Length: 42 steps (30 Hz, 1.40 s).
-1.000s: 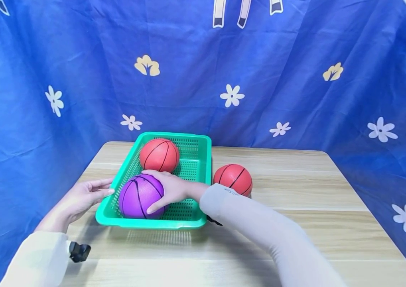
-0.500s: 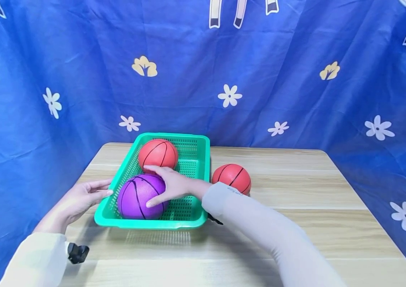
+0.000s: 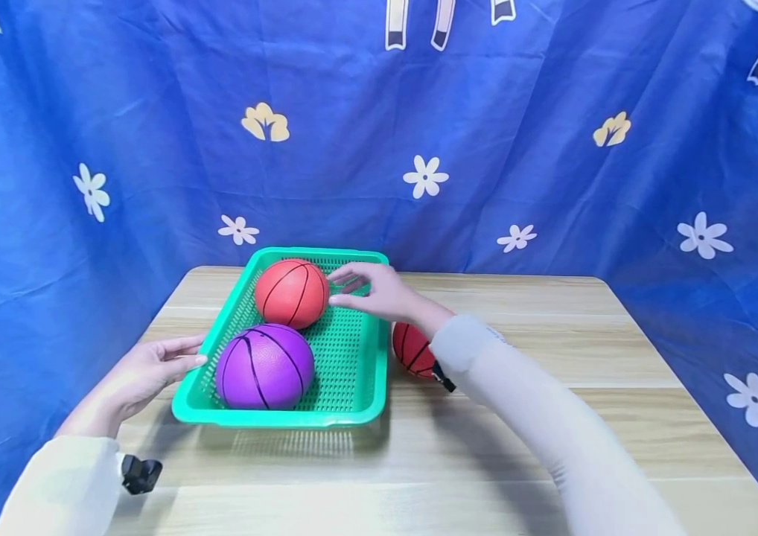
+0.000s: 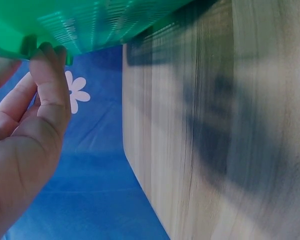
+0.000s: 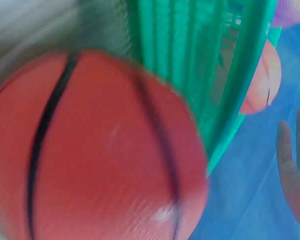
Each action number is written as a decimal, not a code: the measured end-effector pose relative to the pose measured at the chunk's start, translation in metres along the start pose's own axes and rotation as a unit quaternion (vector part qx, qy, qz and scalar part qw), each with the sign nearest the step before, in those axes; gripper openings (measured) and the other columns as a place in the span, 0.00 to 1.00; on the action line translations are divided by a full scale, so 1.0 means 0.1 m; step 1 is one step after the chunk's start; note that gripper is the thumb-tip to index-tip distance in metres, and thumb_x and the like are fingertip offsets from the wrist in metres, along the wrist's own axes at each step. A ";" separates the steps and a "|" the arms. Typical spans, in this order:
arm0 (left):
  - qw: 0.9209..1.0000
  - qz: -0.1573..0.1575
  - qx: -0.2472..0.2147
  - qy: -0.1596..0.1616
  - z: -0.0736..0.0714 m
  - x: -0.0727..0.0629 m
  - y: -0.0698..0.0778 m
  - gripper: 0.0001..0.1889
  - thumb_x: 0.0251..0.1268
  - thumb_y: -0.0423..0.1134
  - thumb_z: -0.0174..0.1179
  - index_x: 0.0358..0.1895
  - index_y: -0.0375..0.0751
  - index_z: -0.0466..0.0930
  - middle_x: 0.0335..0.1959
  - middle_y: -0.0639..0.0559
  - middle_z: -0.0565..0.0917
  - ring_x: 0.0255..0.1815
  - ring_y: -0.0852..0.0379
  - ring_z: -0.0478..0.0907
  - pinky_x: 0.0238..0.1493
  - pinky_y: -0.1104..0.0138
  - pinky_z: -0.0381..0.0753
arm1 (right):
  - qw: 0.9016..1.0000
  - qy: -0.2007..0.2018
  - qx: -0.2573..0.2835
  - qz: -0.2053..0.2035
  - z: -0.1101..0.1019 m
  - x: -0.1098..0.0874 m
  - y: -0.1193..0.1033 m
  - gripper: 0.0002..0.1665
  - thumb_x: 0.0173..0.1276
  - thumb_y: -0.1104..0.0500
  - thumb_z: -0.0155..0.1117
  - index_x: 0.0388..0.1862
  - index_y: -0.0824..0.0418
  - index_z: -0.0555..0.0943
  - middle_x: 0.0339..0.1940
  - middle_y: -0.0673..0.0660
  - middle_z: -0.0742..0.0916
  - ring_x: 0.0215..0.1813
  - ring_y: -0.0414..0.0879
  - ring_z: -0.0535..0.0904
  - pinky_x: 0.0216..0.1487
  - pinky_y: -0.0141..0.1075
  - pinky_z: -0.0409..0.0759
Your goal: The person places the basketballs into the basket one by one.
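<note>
My left hand [image 3: 151, 376] is at the left rim of a green plastic basket [image 3: 382, 372], thumb and fingertips gripping its edge; in the left wrist view the bent fingers [image 4: 50, 85] meet the rim from below. Inside the basket, a purple basketball [image 3: 265, 368] sits at the near left and a red basketball [image 3: 292, 292] behind it. Over the basket's right side is my right hand [image 3: 379, 290], empty, with its fingers spread toward the red ball. A second red basketball [image 3: 412, 350] lies outside, right of the basket, partly covered by my right forearm.
Everything stands on a wood-grain table [image 3: 553, 335]. Behind and beside it hangs a blue patterned curtain [image 3: 352, 149]. Black wrist devices, one a small black box [image 3: 141, 474], sit at both cuffs.
My right hand has let go of the purple ball and moved up and to the right, beside the red ball in the basket. The left hand keeps its place on the rim.
</note>
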State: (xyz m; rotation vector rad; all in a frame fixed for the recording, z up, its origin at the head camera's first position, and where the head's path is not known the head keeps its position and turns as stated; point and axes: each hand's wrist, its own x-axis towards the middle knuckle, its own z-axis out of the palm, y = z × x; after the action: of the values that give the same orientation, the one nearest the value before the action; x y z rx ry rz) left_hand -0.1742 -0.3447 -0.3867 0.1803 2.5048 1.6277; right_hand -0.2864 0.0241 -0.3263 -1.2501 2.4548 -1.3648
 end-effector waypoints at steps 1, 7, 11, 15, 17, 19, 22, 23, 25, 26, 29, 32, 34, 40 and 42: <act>1.000 0.000 0.000 0.000 0.00 0.00 0.00 0.32 0.70 0.41 0.56 0.67 0.20 0.57 0.60 0.37 0.73 0.48 0.75 0.74 0.49 0.77 0.76 | 1.000 0.009 -0.004 0.002 -0.05 -0.03 0.04 0.21 0.64 0.53 0.68 0.55 0.56 0.80 0.51 0.50 0.83 0.49 0.42 0.80 0.46 0.34 0.81; 1.000 0.003 -0.006 0.002 0.00 0.00 -0.01 0.32 0.70 0.40 0.57 0.67 0.19 0.57 0.56 0.45 0.76 0.47 0.75 0.74 0.48 0.77 0.77 | 0.998 0.060 -0.022 0.015 -0.32 -0.23 0.27 0.18 0.64 0.54 0.68 0.51 0.57 0.82 0.46 0.49 0.85 0.45 0.41 0.81 0.45 0.34 0.82; 1.000 0.003 -0.004 0.003 -0.01 -0.01 -0.01 0.32 0.70 0.40 0.57 0.66 0.18 0.57 0.55 0.49 0.77 0.47 0.75 0.74 0.48 0.77 0.77 | 0.995 0.093 -0.036 0.027 -0.43 -0.37 0.40 0.17 0.64 0.55 0.68 0.50 0.59 0.83 0.44 0.52 0.86 0.44 0.42 0.81 0.45 0.35 0.82; 1.000 -0.002 -0.001 0.005 0.00 -0.01 0.00 0.32 0.70 0.40 0.57 0.66 0.18 0.58 0.55 0.48 0.77 0.47 0.75 0.74 0.48 0.77 0.77 | 0.991 0.116 -0.049 0.047 -0.50 -0.51 0.51 0.16 0.64 0.55 0.68 0.49 0.59 0.83 0.43 0.52 0.86 0.45 0.42 0.80 0.47 0.39 0.81; 1.000 -0.005 0.000 0.005 0.00 -0.01 0.00 0.32 0.70 0.40 0.57 0.67 0.19 0.58 0.55 0.48 0.77 0.47 0.76 0.74 0.48 0.77 0.77 | 0.989 0.123 -0.051 0.059 -0.52 -0.58 0.56 0.16 0.64 0.55 0.68 0.49 0.59 0.82 0.44 0.52 0.85 0.47 0.43 0.80 0.49 0.42 0.81; 1.000 -0.007 0.003 0.006 0.00 -0.01 0.00 0.33 0.70 0.41 0.57 0.67 0.19 0.58 0.56 0.46 0.76 0.47 0.76 0.73 0.48 0.77 0.77 | 0.988 0.128 -0.049 0.067 -0.54 -0.65 0.60 0.17 0.64 0.56 0.68 0.50 0.60 0.82 0.46 0.53 0.85 0.49 0.44 0.79 0.50 0.45 0.80; 1.000 -0.008 0.006 0.006 0.00 0.00 0.01 0.33 0.70 0.41 0.57 0.67 0.20 0.58 0.57 0.45 0.76 0.47 0.77 0.73 0.48 0.77 0.77 | 0.987 0.136 -0.047 0.074 -0.54 -0.74 0.67 0.19 0.64 0.56 0.67 0.52 0.62 0.81 0.49 0.55 0.84 0.52 0.48 0.77 0.52 0.49 0.78; 1.000 -0.008 0.007 0.006 0.00 0.00 0.00 0.33 0.70 0.41 0.57 0.67 0.20 0.58 0.58 0.45 0.75 0.47 0.77 0.73 0.48 0.78 0.77 | 0.987 0.136 -0.044 0.075 -0.54 -0.78 0.69 0.20 0.64 0.56 0.67 0.53 0.62 0.80 0.50 0.56 0.83 0.53 0.49 0.77 0.53 0.50 0.78; 1.000 -0.006 0.004 0.006 0.00 0.00 0.00 0.33 0.70 0.41 0.57 0.67 0.20 0.58 0.57 0.47 0.76 0.47 0.77 0.73 0.48 0.78 0.76 | 0.987 0.136 -0.040 0.078 -0.54 -0.84 0.74 0.22 0.64 0.56 0.67 0.56 0.63 0.79 0.53 0.57 0.82 0.56 0.51 0.75 0.54 0.52 0.77; 1.000 -0.005 0.002 0.005 0.00 0.00 0.00 0.32 0.70 0.41 0.57 0.67 0.19 0.58 0.56 0.49 0.77 0.47 0.77 0.73 0.48 0.78 0.76 | 0.987 0.136 -0.038 0.078 -0.53 -0.88 0.76 0.24 0.64 0.56 0.67 0.57 0.63 0.78 0.54 0.58 0.81 0.57 0.51 0.75 0.55 0.53 0.76; 1.000 -0.002 -0.010 0.001 0.00 -0.01 -0.01 0.32 0.70 0.40 0.57 0.67 0.19 0.57 0.53 0.57 0.78 0.48 0.76 0.73 0.48 0.78 0.76 | 0.988 0.132 -0.037 0.077 -0.52 -0.98 0.83 0.28 0.63 0.55 0.68 0.62 0.61 0.75 0.58 0.57 0.79 0.59 0.53 0.72 0.56 0.53 0.75; 1.000 0.000 -0.019 -0.001 0.00 -0.01 -0.01 0.32 0.70 0.39 0.57 0.66 0.18 0.57 0.50 0.63 0.78 0.47 0.76 0.74 0.48 0.78 0.76 | 0.988 0.128 -0.044 0.077 -0.50 -1.08 0.92 0.33 0.62 0.55 0.69 0.65 0.58 0.72 0.61 0.56 0.75 0.62 0.55 0.70 0.55 0.52 0.76; 1.000 0.002 -0.021 0.000 0.00 0.00 -0.01 0.32 0.70 0.39 0.57 0.66 0.17 0.57 0.49 0.64 0.79 0.47 0.75 0.74 0.48 0.77 0.77 | 0.988 0.125 -0.041 0.081 -0.49 -1.14 0.97 0.35 0.61 0.56 0.69 0.67 0.56 0.69 0.64 0.56 0.73 0.63 0.56 0.69 0.55 0.52 0.76; 1.000 0.003 -0.023 0.001 0.01 0.00 -0.01 0.32 0.70 0.38 0.57 0.66 0.17 0.57 0.47 0.65 0.79 0.47 0.74 0.75 0.48 0.77 0.77 | 0.990 0.103 0.009 0.093 -0.45 -1.30 0.94 0.43 0.59 0.62 0.71 0.71 0.62 0.63 0.68 0.65 0.67 0.63 0.63 0.67 0.54 0.53 0.77; 1.000 0.003 -0.022 0.001 0.01 0.01 0.00 0.32 0.70 0.38 0.57 0.66 0.17 0.57 0.48 0.65 0.79 0.47 0.74 0.75 0.48 0.77 0.77 | 0.991 0.093 0.019 0.099 -0.45 -1.35 0.87 0.45 0.57 0.64 0.72 0.72 0.64 0.62 0.67 0.67 0.67 0.63 0.64 0.67 0.53 0.53 0.78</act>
State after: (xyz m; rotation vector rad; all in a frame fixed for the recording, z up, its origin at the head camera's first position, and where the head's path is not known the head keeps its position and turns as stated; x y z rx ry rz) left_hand -0.1748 -0.3441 -0.3873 0.1809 2.4698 1.6842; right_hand -0.2685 0.1699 -0.4046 -0.8785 2.5744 -1.5269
